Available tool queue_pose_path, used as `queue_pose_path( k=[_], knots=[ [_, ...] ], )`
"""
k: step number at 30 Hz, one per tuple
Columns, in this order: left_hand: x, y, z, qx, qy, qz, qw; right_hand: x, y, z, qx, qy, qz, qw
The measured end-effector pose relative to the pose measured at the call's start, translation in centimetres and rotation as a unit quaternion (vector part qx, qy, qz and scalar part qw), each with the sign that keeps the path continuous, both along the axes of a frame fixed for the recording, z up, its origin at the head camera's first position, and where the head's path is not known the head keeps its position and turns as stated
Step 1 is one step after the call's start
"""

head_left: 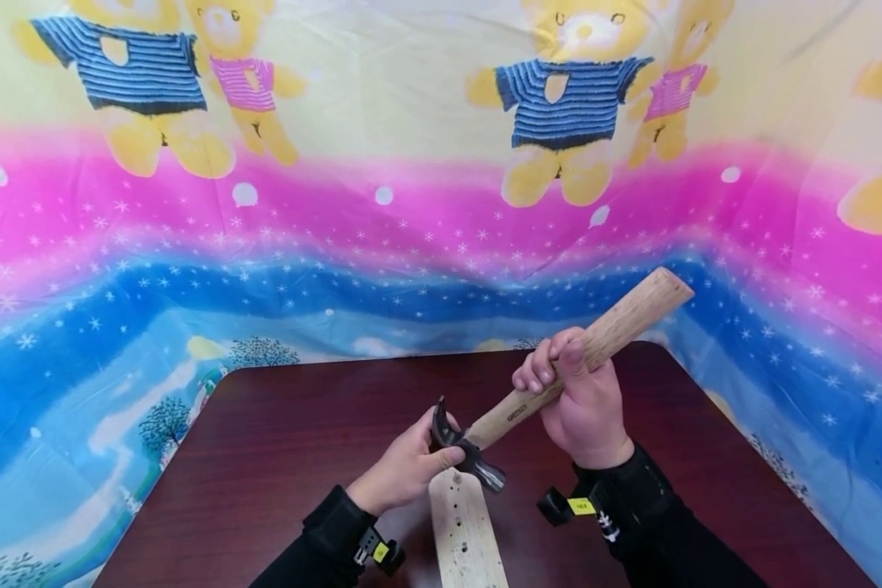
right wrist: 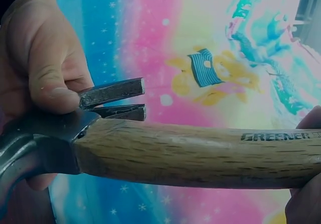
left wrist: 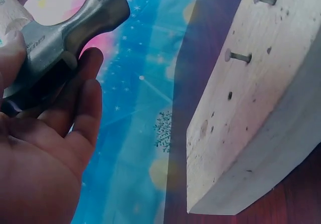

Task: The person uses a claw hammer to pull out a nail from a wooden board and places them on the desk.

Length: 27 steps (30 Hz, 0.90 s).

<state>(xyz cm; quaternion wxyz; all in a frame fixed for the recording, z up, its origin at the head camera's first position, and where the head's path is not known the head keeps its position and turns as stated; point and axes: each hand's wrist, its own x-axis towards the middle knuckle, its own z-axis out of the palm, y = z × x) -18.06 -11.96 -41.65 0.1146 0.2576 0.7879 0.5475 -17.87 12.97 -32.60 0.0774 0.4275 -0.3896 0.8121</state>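
A claw hammer [head_left: 635,314] with a pale wooden handle is held tilted above the table, its metal head low and the handle's end up to the right. My right hand [head_left: 588,408] grips the handle around its middle. At the head, my left hand [head_left: 404,467] holds the metal between thumb and fingers, near the claw [right wrist: 118,96]. The striking face [left wrist: 118,5] points away from the left palm. Just below the head lies a wooden board [head_left: 465,527] with a rounded far end. Two nails [left wrist: 238,57] stick partway out of it in the left wrist view, among several dark holes.
The dark red-brown table [head_left: 323,425] spreads under both arms. A printed cloth [head_left: 412,212] with bears and snowflakes hangs behind it and along both sides. Black bands with small cameras sit on both wrists.
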Motion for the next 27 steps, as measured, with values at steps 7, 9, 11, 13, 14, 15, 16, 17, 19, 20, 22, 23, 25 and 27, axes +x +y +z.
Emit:
queue_pose_path(
  k=[7,9,11,13,14,15,16,17,19,20,22,23,25,27],
  knots=[
    [-0.1,-0.1,-0.3,-0.025,0.015,0.012,0.9995,0.2,-0.3,0.0,0.006,0.031,-0.003,0.9995],
    [-0.2,-0.2,-0.3,-0.047,0.025,0.016,0.9985,0.2,-0.3,0.0,0.008,0.033,-0.007,0.9994],
    [-0.2,-0.5,-0.5,-0.075,0.036,0.018,0.9964,0.2,-0.2,0.0,0.012,0.042,-0.014,0.9990],
    [-0.3,-1.0,-0.8,-0.105,0.051,0.017,0.9930,0.3,-0.1,0.0,0.013,0.046,-0.019,0.9987],
    [-0.2,-1.2,-1.0,-0.123,0.058,0.019,0.9905,0.3,-0.1,0.0,0.013,0.048,-0.023,0.9985],
    [-0.2,-1.5,-1.2,-0.143,0.066,0.021,0.9873,0.3,0.0,0.0,0.014,0.049,-0.026,0.9983],
    [-0.2,-1.7,-1.5,-0.164,0.072,0.023,0.9835,0.3,0.1,0.0,0.015,0.050,-0.029,0.9982],
    [-0.1,-2.0,-1.7,-0.184,0.074,0.024,0.9798,0.3,0.1,0.0,0.015,0.050,-0.032,0.9981],
    [0.0,-2.4,-2.1,-0.230,0.073,0.021,0.9703,0.2,0.3,0.0,0.018,0.048,-0.037,0.9980],
    [0.1,-2.6,-2.3,-0.250,0.067,0.016,0.9657,0.2,0.3,0.0,0.020,0.047,-0.039,0.9979],
    [0.1,-2.8,-2.8,-0.286,0.052,0.001,0.9569,0.2,0.4,-0.1,0.025,0.043,-0.043,0.9978],
    [0.1,-2.8,-3.0,-0.302,0.044,-0.005,0.9524,0.3,0.4,-0.1,0.028,0.042,-0.046,0.9977],
    [0.1,-2.8,-3.3,-0.329,0.031,-0.015,0.9438,0.3,0.4,-0.3,0.038,0.038,-0.052,0.9972],
    [0.1,-2.7,-3.5,-0.346,0.022,-0.021,0.9379,0.3,0.4,-0.4,0.055,0.032,-0.065,0.9959]
  ],
)
